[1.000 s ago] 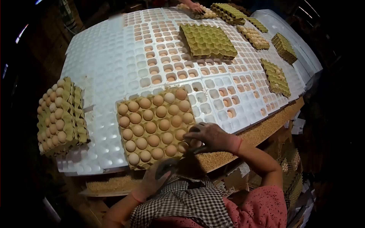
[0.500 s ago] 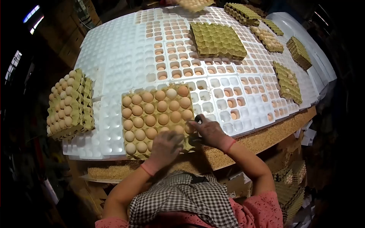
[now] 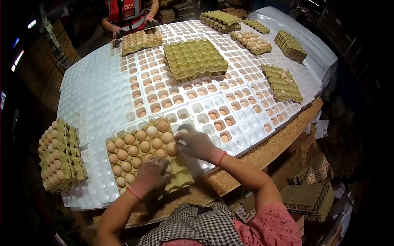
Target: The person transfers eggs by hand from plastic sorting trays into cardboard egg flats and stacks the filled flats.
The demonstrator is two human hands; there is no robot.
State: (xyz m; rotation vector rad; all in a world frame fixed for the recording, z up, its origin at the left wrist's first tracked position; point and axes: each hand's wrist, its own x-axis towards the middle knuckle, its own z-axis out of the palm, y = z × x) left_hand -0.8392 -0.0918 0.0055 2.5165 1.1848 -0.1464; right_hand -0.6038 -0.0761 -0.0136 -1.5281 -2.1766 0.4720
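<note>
A pulp egg tray (image 3: 182, 177) lies in front of me, filled with brown eggs (image 3: 145, 146) except for bare cells at its near right corner. My left hand (image 3: 152, 175), in a thin glove, is over the near part of the tray, its fingers curled round an egg there, partly hidden. Just past the tray's right edge is my right hand (image 3: 197, 144), also gloved and blurred, with a pale egg (image 3: 183, 132) between its bent fingers. White foam trays (image 3: 242, 141) beside it hold eggs in some cells, while others are bare.
Stacked egg trays full of eggs (image 3: 55, 160) stand at the left. An empty tray stack (image 3: 195, 61) sits mid-table, and a part-filled tray (image 3: 283, 84) lies to the right. Across the table, a person in a red vest (image 3: 127, 14) has hands near another full tray (image 3: 141, 41).
The view has shifted, bringing the person opposite into sight. My right hand has moved from the tray's right side to beyond its edge. More cells at the near right corner are now bare.
</note>
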